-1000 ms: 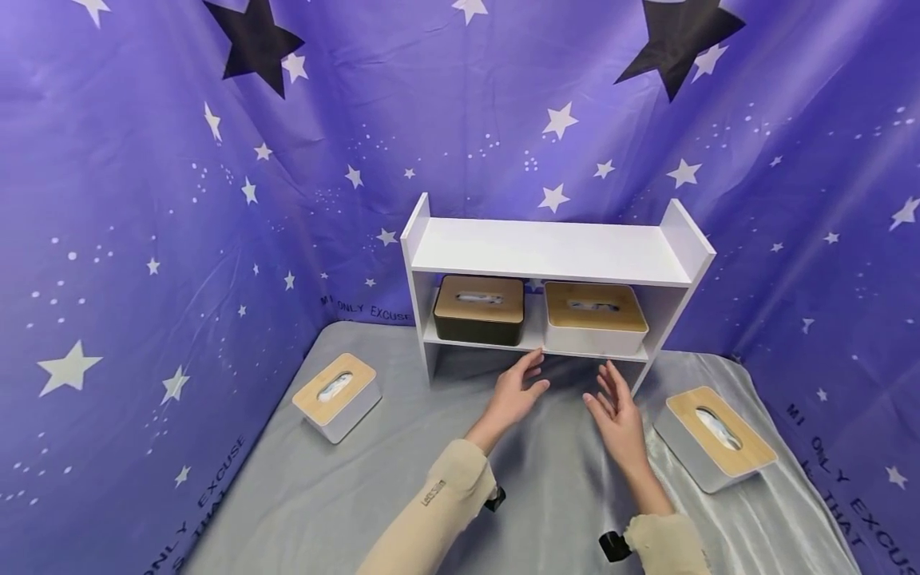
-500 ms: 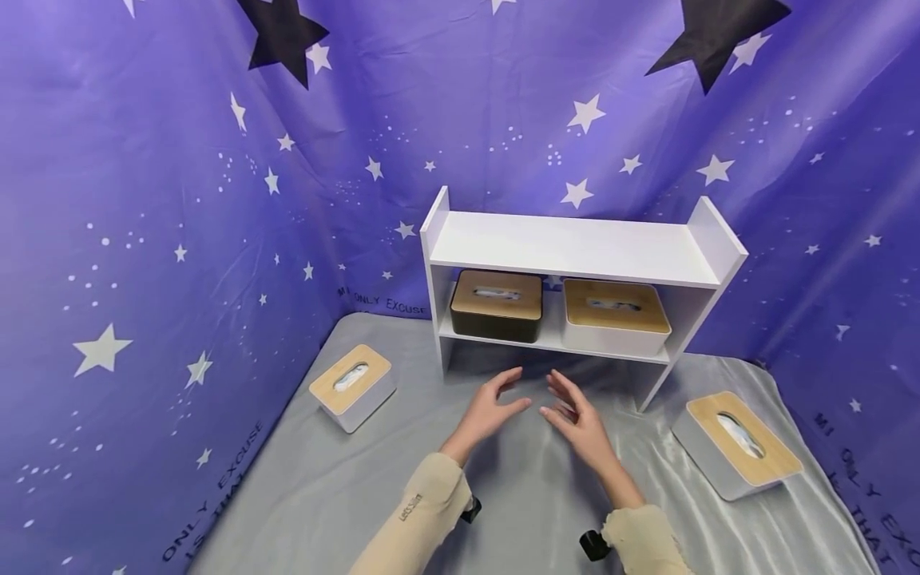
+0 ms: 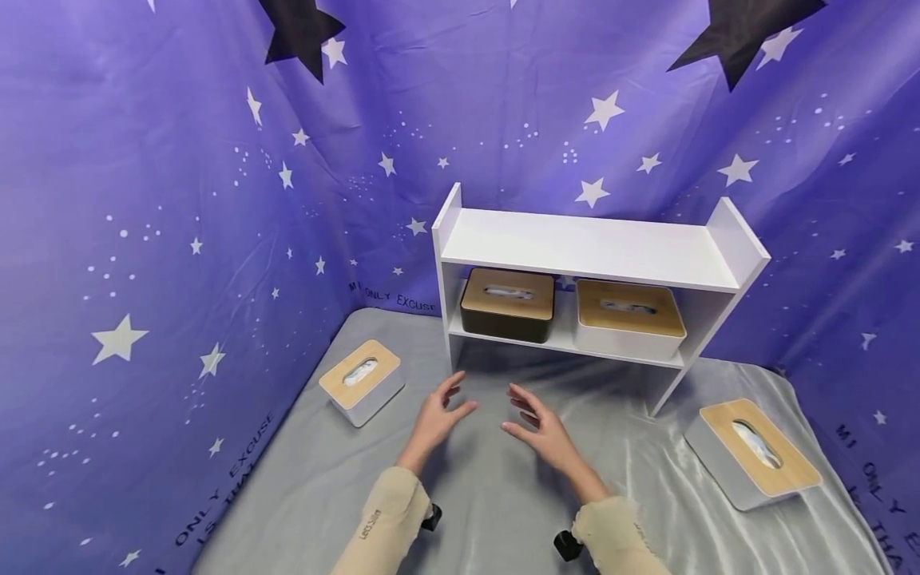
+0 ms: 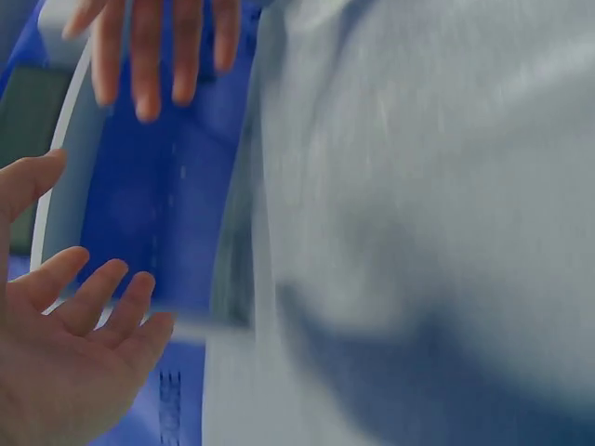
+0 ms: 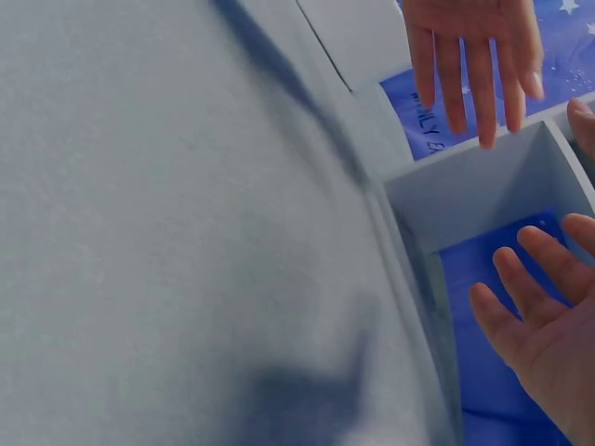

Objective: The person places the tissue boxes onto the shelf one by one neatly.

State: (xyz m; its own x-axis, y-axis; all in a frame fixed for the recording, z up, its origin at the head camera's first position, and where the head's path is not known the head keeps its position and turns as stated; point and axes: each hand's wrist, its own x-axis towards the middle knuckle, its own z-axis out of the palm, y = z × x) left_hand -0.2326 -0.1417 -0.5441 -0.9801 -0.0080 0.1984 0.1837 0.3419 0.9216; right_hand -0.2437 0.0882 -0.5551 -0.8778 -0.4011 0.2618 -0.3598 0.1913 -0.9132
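My left hand [image 3: 434, 419] hovers over the grey cloth in the head view, fingers loosely bent and holding nothing. Facing it, a short gap to the right, is my right hand [image 3: 544, 435], its fingers relaxed and likewise bare. Both wrist views show the palms turned toward each other with fingers spread. Beyond the hands stands a white two-tier shelf [image 3: 589, 243]. Its lower board carries a black tissue box [image 3: 506, 323] with a wooden lid on the left and a white tissue box [image 3: 628, 339] with a wooden lid on the right.
A grey tissue box [image 3: 362, 391] with a wooden lid sits on the cloth [image 3: 489, 511] left of my hands. Another grey tissue box [image 3: 740, 471] stands at the right. A purple star-patterned curtain [image 3: 216, 239] hangs at the back and sides.
Both hands have drawn back from below the shelf's front edge and shifted left, keeping apart. The head view has turned slightly, so the shelf and boxes appear farther right. The boxes stay in place.
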